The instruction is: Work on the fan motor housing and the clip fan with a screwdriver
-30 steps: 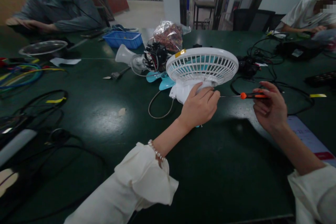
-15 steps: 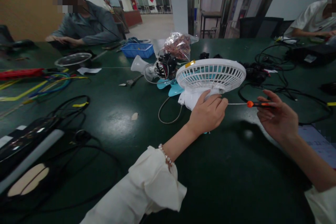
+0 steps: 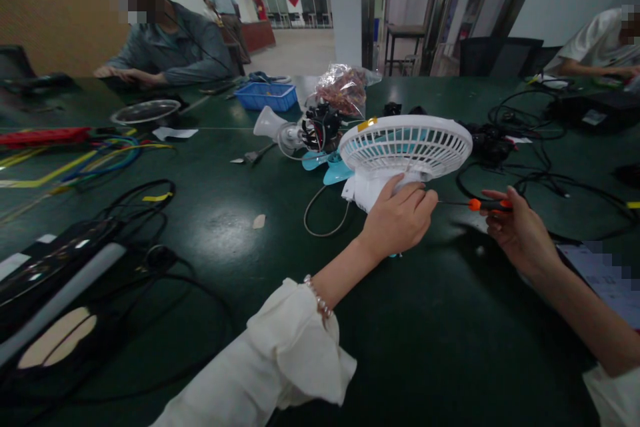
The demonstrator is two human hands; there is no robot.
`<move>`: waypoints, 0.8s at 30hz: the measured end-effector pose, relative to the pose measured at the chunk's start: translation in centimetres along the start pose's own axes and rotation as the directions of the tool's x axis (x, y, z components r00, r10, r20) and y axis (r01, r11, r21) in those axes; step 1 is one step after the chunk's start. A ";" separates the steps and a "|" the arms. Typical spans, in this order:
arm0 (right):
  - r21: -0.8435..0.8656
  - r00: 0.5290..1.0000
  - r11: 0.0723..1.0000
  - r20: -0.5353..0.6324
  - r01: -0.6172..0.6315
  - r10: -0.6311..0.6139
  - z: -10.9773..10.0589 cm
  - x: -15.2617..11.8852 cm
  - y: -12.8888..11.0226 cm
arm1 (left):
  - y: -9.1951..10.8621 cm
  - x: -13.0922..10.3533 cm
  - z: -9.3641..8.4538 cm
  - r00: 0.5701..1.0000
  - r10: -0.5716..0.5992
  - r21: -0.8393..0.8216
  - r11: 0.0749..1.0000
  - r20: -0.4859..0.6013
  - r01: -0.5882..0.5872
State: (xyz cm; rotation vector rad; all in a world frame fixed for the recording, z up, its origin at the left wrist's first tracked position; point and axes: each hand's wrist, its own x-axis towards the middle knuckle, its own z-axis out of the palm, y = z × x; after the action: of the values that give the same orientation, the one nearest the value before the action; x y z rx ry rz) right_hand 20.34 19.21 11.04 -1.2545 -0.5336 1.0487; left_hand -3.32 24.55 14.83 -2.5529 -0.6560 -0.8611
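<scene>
A white fan (image 3: pixel 363 190) with a slotted round guard lies tilted on the dark green table, its guard facing up and away. My left hand (image 3: pixel 401 217) grips the fan's housing from the near side, fingers closed on it. In my right hand (image 3: pixel 520 233) is a screwdriver (image 3: pixel 493 205) with an orange and black handle, pinched between thumb and fingers. Its thin shaft points left at the housing, and the tip is hidden by my left hand. Pale blue fan blades (image 3: pixel 337 172) and a looped grey cable (image 3: pixel 320 235) lie left of the housing.
Behind the fan are a blue basket (image 3: pixel 267 97), a clear bag of reddish-brown pieces (image 3: pixel 345 90) and a dark motor with wires (image 3: pixel 320 127). Black cables (image 3: pixel 545 167) lie right; a power strip (image 3: pixel 55 253) and coloured wires (image 3: pixel 115 153) lie left. Two people sit across the table.
My right hand has shifted slightly down and left, and its fingers have closed round the screwdriver handle from a looser, more open hold. My left hand keeps its grip on the fan.
</scene>
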 end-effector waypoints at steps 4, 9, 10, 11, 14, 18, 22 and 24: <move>0.093 0.996 0.992 0.021 0.084 -0.086 -0.2 -0.4 -0.4 | 0.0 0.0 0.0 1.000 -0.002 0.006 1.000 0.004 0.002; 0.151 0.968 0.962 0.071 0.230 -0.242 0.1 -1.3 -1.3 | 0.1 0.0 -0.1 1.000 -0.006 0.002 1.000 0.001 0.006; 0.163 0.962 0.955 0.076 0.247 -0.262 0.2 -1.4 -1.5 | 0.0 0.0 -0.1 1.000 -0.002 0.002 1.000 0.001 0.002; 0.171 0.957 0.950 0.081 0.262 -0.279 0.3 -1.6 -1.6 | 0.0 0.0 -0.1 1.000 0.000 0.004 1.000 0.001 0.000; 0.161 0.942 0.935 0.072 0.315 -0.329 0.6 -1.9 -1.9 | 0.0 0.0 -0.1 1.000 0.000 0.017 1.000 0.003 0.000; 0.083 0.921 0.919 0.015 0.386 -0.389 0.7 -1.9 -1.8 | 0.1 0.0 0.0 1.000 -0.007 0.020 1.000 0.014 0.007; 0.046 0.903 0.902 -0.016 0.429 -0.429 0.5 -1.8 -1.6 | 0.1 0.0 0.0 1.000 -0.013 0.006 1.000 0.010 0.012; 0.081 0.905 0.902 0.002 0.423 -0.425 0.2 -1.7 -1.6 | 0.1 0.0 0.0 1.000 -0.013 0.003 1.000 0.007 0.013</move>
State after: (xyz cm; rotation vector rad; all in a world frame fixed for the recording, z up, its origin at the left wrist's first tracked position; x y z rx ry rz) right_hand 19.92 17.95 12.90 -0.9979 -0.7360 0.7055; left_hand -3.29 24.50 14.83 -2.5529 -0.6757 -0.8557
